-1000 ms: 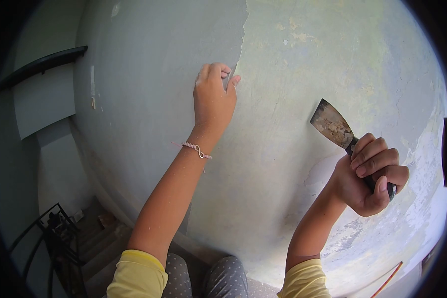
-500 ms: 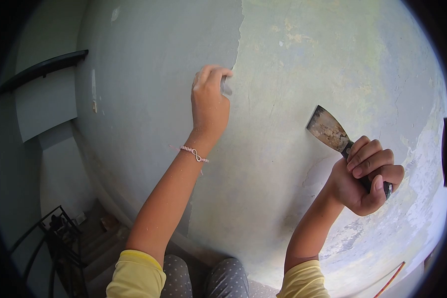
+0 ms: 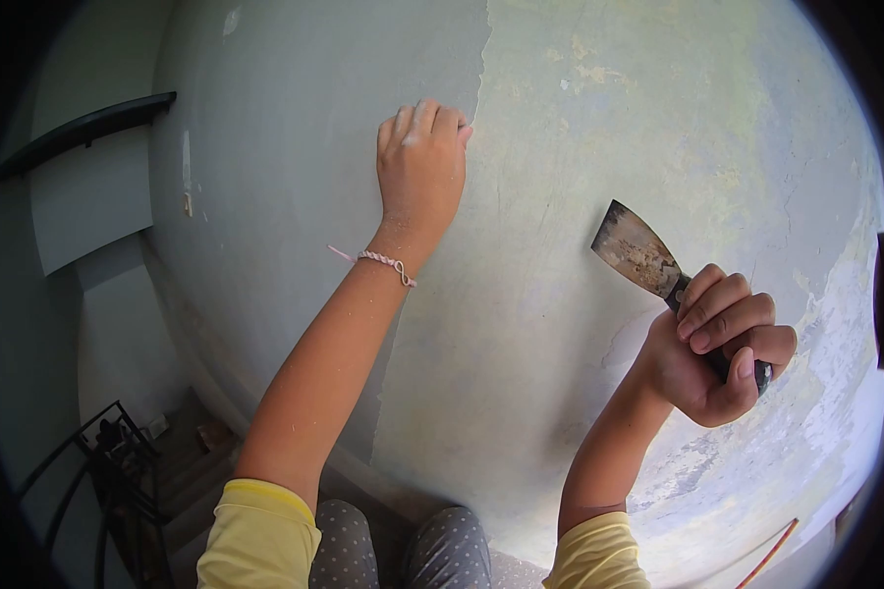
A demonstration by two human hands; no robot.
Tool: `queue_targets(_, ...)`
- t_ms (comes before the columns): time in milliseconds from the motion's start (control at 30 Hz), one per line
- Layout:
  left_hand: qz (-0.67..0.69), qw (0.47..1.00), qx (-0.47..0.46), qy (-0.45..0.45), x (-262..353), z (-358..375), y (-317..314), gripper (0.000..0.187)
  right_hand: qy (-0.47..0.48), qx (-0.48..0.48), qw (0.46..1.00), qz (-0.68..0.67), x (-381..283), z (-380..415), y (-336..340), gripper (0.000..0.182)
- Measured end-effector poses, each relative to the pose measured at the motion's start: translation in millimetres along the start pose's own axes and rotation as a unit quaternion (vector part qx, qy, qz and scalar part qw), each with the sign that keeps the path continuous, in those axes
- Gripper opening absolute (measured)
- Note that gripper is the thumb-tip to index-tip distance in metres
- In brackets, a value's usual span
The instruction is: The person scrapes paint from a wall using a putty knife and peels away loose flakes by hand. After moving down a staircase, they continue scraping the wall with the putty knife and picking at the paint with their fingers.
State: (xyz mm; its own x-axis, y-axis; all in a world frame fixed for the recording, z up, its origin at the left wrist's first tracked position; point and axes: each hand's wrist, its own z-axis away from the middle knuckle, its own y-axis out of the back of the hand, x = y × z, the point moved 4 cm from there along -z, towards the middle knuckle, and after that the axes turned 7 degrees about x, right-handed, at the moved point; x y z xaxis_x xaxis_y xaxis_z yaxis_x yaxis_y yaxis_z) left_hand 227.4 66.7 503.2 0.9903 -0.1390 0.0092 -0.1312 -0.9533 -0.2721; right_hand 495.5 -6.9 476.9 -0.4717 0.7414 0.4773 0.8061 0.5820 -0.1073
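My left hand (image 3: 421, 167) is against the wall at the edge where the grey paint (image 3: 314, 167) meets the bare, patchy surface (image 3: 530, 245). Its fingers are curled and closed. The back of the hand faces me, so whatever lies under the fingertips is hidden. Pale dust marks the knuckles and forearm. In my right hand (image 3: 722, 344) is a putty knife (image 3: 641, 253), gripped by its black handle. The blade is stained and points up to the left, apart from the wall as far as I can see.
A dark handrail (image 3: 83, 137) runs along the left wall. Below left, stairs (image 3: 192, 491) descend beside a black metal railing (image 3: 98, 461). An orange-red strip (image 3: 771, 552) lies at the lower right. Peeling white patches (image 3: 756, 471) cover the wall's right side.
My left hand has moved slightly up and turned, hiding the small grey piece that showed by its fingers. My right hand and the putty knife have shifted a little left.
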Motion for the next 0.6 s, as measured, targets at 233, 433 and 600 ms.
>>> queue_targets(233,-0.035,0.999,-0.014,0.003,1,1,-7,0.008,-0.006,-0.008,1.000,0.009,0,0,-6,0.025)
queue_targets(433,-0.021,0.999,-0.011,0.040,4,4,-14,0.008,-0.007,-0.009,1.000,0.014,1,3,-6,0.024)
queue_targets(600,0.081,0.994,-0.059,0.031,14,14,-8,0.001,-0.002,-0.005,1.000,0.000,7,5,-9,0.023)
